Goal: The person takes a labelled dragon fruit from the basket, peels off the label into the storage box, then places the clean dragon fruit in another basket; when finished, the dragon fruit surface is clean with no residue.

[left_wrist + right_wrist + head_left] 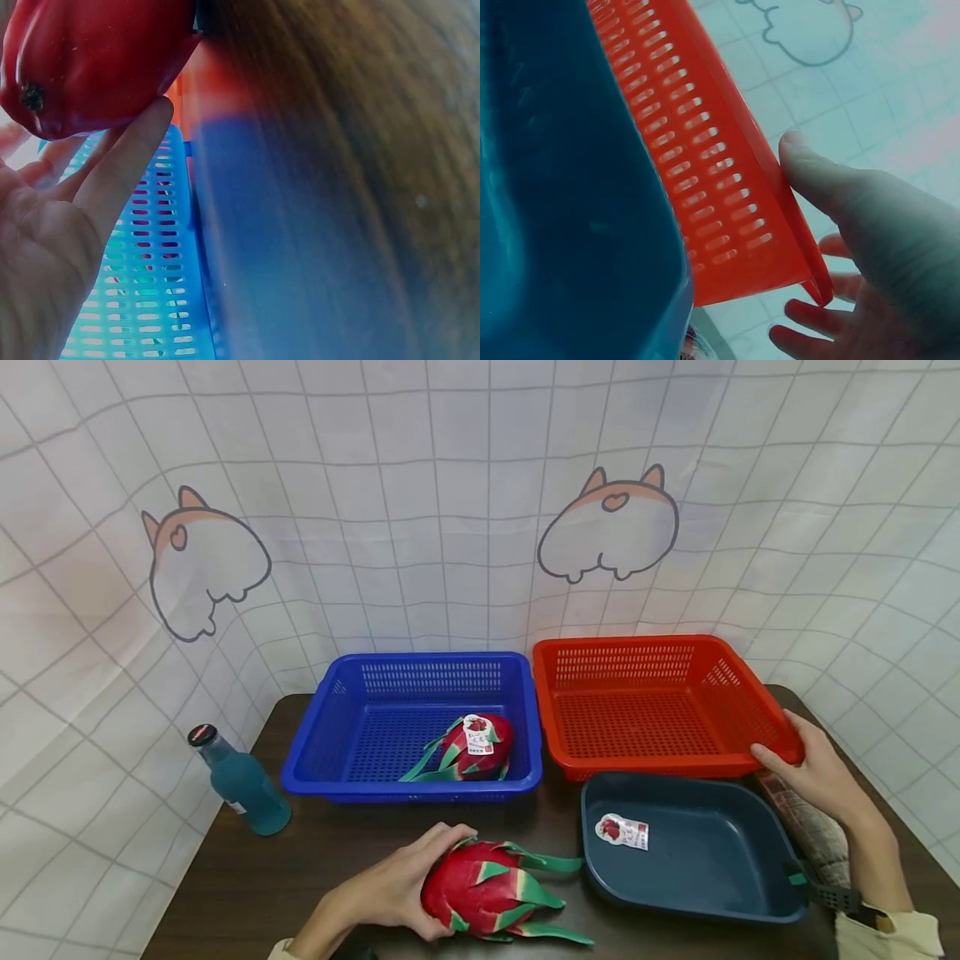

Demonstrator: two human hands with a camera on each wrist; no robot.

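Dragon fruit lies in the near part of the scene, left of the dark blue tray, gripped at its left end by the left hand. That hand is spread about as wide as the fruit, thumb on the near side and fingers bending round the far side, while the green leaf tips point right, towards the tray. Whether the fruit bears on the table I cannot tell.

The right hand holds the near right corner of the red basket, its thumb against the rim and its fingers partly curled at the outer side; the hold looks loose.

The left wrist view adds the fruit's blunt end with a dark scar, which the head view hides, but leaves out the long leaves. The right wrist view shows the slotted outer wall of the red basket and the fingers near its corner, hidden from above.

Only the head view shows clearly a second fruit with a white label, in the near right part of the blue basket, plus a sticker inside the tray and a blue bottle at far left.
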